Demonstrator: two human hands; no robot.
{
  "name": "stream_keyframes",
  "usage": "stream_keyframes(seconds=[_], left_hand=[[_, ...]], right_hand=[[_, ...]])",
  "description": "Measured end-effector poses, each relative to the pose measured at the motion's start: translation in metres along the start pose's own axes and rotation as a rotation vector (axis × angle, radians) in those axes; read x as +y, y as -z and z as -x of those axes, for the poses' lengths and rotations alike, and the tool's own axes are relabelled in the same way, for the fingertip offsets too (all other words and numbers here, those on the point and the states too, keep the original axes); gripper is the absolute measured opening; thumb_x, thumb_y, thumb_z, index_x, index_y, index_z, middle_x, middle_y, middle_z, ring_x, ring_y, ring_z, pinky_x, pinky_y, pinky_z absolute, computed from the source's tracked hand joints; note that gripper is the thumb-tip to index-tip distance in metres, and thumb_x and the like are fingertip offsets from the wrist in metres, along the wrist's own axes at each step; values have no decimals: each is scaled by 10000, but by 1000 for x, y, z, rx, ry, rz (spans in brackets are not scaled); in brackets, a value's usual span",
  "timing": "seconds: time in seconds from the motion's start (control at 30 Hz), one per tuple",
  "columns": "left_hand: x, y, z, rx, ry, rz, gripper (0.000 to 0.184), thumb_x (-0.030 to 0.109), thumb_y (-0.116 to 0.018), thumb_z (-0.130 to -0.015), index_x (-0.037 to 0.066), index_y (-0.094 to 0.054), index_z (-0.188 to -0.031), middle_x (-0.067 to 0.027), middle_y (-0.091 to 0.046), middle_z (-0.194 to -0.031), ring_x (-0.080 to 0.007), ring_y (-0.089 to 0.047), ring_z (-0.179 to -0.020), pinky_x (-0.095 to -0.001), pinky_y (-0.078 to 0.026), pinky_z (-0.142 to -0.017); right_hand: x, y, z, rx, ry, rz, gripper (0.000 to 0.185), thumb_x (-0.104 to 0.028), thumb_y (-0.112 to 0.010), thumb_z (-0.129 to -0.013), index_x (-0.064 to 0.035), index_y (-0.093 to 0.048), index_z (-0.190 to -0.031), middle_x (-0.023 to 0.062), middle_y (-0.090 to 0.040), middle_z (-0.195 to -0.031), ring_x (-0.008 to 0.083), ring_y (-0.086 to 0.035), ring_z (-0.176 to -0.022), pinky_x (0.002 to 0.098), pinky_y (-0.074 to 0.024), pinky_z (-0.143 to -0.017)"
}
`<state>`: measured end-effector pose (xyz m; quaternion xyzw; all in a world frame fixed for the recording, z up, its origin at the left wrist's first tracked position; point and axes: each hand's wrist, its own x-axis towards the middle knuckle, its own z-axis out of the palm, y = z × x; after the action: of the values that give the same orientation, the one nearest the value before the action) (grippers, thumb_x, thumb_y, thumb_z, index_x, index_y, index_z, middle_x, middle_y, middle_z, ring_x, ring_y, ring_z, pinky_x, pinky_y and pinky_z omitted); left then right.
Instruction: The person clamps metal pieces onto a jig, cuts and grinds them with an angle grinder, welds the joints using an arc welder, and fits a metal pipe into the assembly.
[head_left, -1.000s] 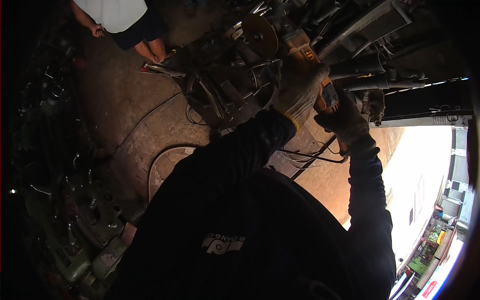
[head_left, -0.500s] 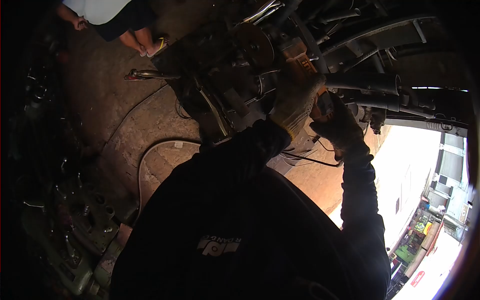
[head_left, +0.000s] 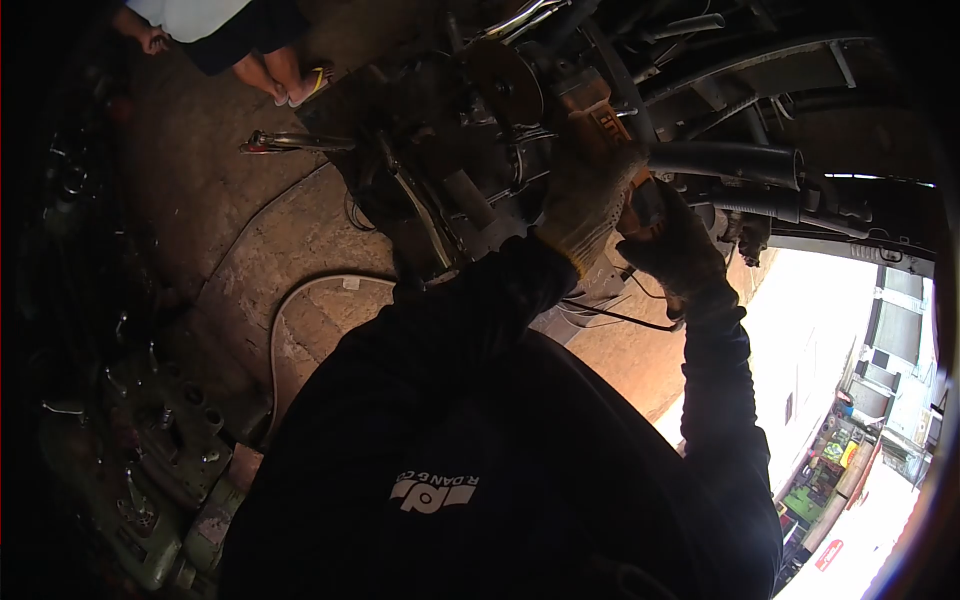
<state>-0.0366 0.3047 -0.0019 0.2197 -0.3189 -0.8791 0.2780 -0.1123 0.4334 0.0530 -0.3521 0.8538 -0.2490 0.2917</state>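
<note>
Dim and crowded, the workshop has a brown concrete floor (head_left: 235,230), with strong daylight coming through a wide opening (head_left: 800,330) on the right. From where I stand, the orange-bodied power tool with a dark rear end (head_left: 611,124) is held out in front of the wearer, among dark metal parts. The wearer's left hand (head_left: 592,195), in a pale knitted glove with a yellow cuff, lies across the middle of the tool; its fingers are bent around the body, though shadow hides their tips. The right hand (head_left: 678,245), in a greyish glove, is closed around the dark rear end, just beside the left one. Near the right wrist a thin black cable (head_left: 630,318) runs off to the left. Just beyond the tool stands a large round brown disc (head_left: 505,85), and to the right of the hands lies a thick dark metal tube (head_left: 725,162). Farther left, a shiny long-handled metal tool with a reddish end (head_left: 298,143) juts over the floor, and a pale curved hose (head_left: 288,312) loops below it. Nearby stands another person in a white shirt (head_left: 195,15), dark shorts and yellow-strapped sandals.
</note>
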Motion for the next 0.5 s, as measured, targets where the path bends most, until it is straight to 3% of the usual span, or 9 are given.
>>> stream_keyframes(seconds=[0.27,0.37,0.5], left_hand=[[-7,1,-4,34,-3,-46,306,108,-733,-815,4,-509,-995,-83,-571,-828,-152,-608,-628,-301,-524,-524],[-3,1,0,13,34,-15,308,116,-741,-817,12,-515,-997,-71,-564,-812,-148,-597,-609,-305,-511,-504],[-3,1,-2,44,83,-75,310,133,-747,-825,31,-526,-1017,-61,-565,-807,-143,-585,-595,-304,-490,-486]], right_hand=[[-3,3,3,-10,-59,11,815,-125,-822,-724,-32,-453,-1444,137,-607,-1301,247,-621,-1169,367,-518,-979],[-15,2,5,-16,-48,-160,848,-152,-831,-715,-33,-441,-1458,150,-607,-1303,260,-615,-1182,380,-514,-989],[-14,4,2,-4,-24,9,875,-182,-838,-717,-27,-424,-1472,158,-610,-1307,264,-611,-1194,386,-508,-1003]])
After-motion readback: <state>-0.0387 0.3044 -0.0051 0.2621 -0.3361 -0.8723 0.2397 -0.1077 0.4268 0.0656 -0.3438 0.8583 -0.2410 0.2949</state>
